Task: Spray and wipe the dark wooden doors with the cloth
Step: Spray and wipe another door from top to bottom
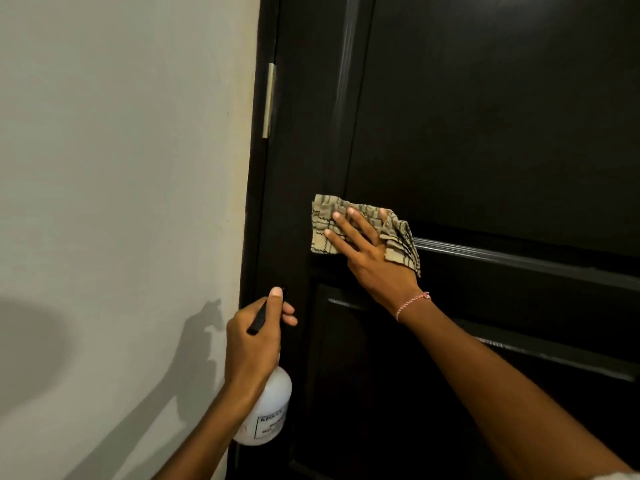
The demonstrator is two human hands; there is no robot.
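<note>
Dark wooden door [485, 133]: your right hand [370, 258] presses the checked cloth [401, 237] flat, fingers spread, on the rail just below the upper panel. Keep the palm flat and the strokes overlapping; work outward from the grip toward the hinge [268, 100] side. Left hand [252, 344] is wrapped around the white spray bottle [270, 410], below and left of the cloth. Label partly hidden; only "KIS…" reads.

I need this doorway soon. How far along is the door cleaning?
Midway at best. Streaks on the upper door suggest wiping there. Right hand presses the cloth near the middle rail; left hand holds the spray bottle. Lower panels look untouched.
</note>
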